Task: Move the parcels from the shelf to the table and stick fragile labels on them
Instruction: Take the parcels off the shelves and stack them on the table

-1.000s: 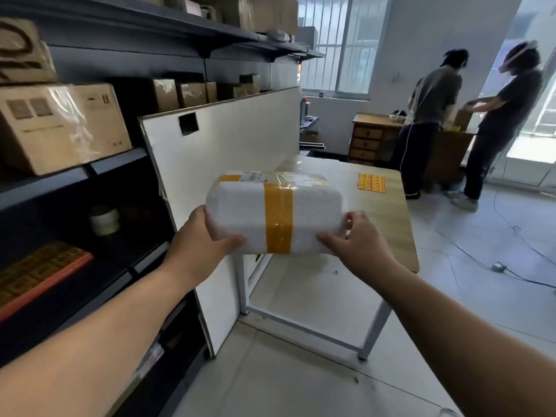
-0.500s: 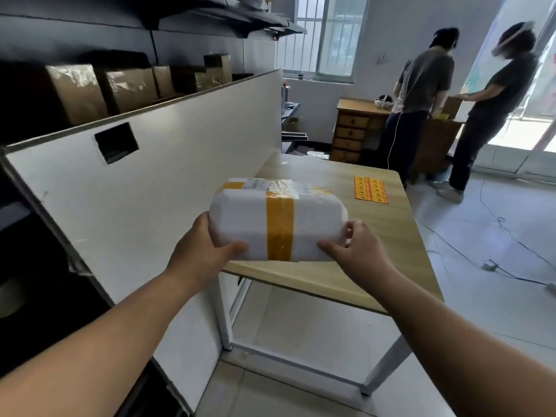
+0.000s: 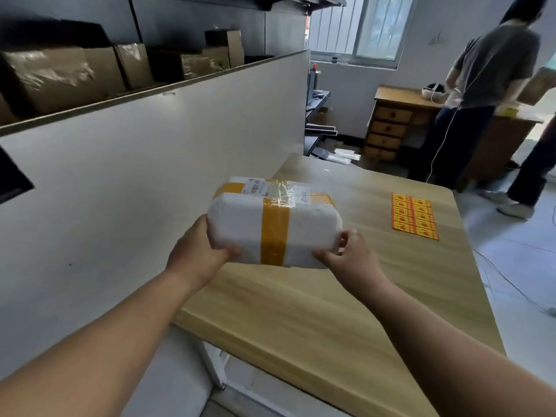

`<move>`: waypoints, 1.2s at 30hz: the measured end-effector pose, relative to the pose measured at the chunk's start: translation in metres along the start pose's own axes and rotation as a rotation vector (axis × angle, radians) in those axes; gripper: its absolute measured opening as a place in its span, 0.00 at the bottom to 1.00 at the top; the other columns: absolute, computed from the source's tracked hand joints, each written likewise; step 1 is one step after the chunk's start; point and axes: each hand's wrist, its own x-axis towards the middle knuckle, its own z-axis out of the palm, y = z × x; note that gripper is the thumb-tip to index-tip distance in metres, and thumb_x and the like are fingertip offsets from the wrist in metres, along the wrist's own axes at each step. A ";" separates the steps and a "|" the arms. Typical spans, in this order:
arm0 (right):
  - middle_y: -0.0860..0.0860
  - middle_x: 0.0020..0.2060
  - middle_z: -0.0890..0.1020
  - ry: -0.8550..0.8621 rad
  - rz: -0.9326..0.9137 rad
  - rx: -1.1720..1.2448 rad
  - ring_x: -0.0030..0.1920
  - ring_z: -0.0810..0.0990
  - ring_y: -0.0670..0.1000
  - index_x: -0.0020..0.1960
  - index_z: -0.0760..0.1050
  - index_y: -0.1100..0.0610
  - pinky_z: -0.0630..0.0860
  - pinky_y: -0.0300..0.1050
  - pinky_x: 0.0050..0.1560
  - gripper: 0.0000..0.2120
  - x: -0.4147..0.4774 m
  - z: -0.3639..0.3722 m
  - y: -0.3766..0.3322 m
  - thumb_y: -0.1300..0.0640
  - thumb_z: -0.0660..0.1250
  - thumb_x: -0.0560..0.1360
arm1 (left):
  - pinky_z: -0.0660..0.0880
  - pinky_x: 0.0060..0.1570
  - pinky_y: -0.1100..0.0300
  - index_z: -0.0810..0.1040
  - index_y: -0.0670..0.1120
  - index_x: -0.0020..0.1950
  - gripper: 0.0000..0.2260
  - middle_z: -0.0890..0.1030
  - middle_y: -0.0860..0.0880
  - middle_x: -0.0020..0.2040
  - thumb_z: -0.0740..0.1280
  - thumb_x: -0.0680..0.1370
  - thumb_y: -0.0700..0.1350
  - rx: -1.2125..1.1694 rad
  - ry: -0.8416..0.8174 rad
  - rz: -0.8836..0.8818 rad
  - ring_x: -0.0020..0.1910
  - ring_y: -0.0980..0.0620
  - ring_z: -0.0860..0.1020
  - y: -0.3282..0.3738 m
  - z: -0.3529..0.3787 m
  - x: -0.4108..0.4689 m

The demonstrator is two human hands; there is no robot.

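A white foam parcel (image 3: 307,233) bound with yellow tape and carrying a shipping slip on top hangs just above the wooden table (image 3: 301,314), over its left half. My left hand (image 3: 198,251) grips its left end, thumb on the near face. My right hand (image 3: 349,254) holds the right near corner with curled fingers. A sheet of orange fragile labels (image 3: 414,215) lies flat on the table to the right of the parcel.
A white partition board (image 3: 150,191) stands along the table's left side. Behind it a dark shelf holds several cardboard boxes (image 3: 60,76). Two people (image 3: 481,85) stand at a wooden desk with drawers (image 3: 391,124) at the back right. Cables run across the floor on the right.
I have stepped closer to the table. The parcel, held the same way in both hands, has moved from in front of the table edge to above the tabletop.
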 end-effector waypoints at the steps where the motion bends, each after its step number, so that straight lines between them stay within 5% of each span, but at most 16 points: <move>1: 0.47 0.49 0.77 -0.016 0.001 -0.005 0.47 0.79 0.51 0.58 0.68 0.54 0.78 0.53 0.49 0.25 0.019 0.001 0.002 0.44 0.73 0.69 | 0.77 0.50 0.49 0.70 0.60 0.52 0.21 0.79 0.58 0.49 0.72 0.61 0.57 -0.005 0.001 -0.009 0.50 0.52 0.78 0.002 0.007 0.016; 3: 0.48 0.50 0.77 -0.033 0.009 -0.008 0.48 0.79 0.52 0.59 0.68 0.55 0.78 0.52 0.49 0.25 0.056 0.003 0.007 0.45 0.74 0.70 | 0.77 0.48 0.50 0.71 0.59 0.48 0.17 0.79 0.57 0.47 0.74 0.65 0.52 -0.007 0.000 -0.015 0.48 0.52 0.78 0.005 0.024 0.048; 11: 0.49 0.51 0.76 -0.043 0.080 0.007 0.50 0.78 0.54 0.58 0.68 0.56 0.75 0.50 0.49 0.23 0.183 0.034 0.036 0.48 0.74 0.71 | 0.74 0.39 0.56 0.71 0.49 0.55 0.25 0.76 0.48 0.51 0.72 0.61 0.54 0.089 -0.018 -0.042 0.46 0.48 0.77 -0.015 0.085 0.188; 24: 0.50 0.50 0.76 0.071 0.204 -0.006 0.52 0.79 0.57 0.54 0.66 0.54 0.75 0.57 0.55 0.21 0.366 0.125 0.083 0.47 0.73 0.71 | 0.75 0.55 0.46 0.70 0.50 0.63 0.31 0.75 0.46 0.58 0.76 0.63 0.52 0.193 -0.053 0.025 0.57 0.42 0.75 -0.080 0.186 0.402; 36: 0.55 0.60 0.77 0.111 0.258 -0.063 0.56 0.79 0.59 0.63 0.66 0.57 0.75 0.59 0.57 0.23 0.422 0.162 0.114 0.50 0.70 0.74 | 0.72 0.57 0.57 0.62 0.48 0.72 0.31 0.75 0.46 0.64 0.69 0.71 0.40 0.033 -0.170 -0.005 0.60 0.45 0.74 -0.104 0.248 0.473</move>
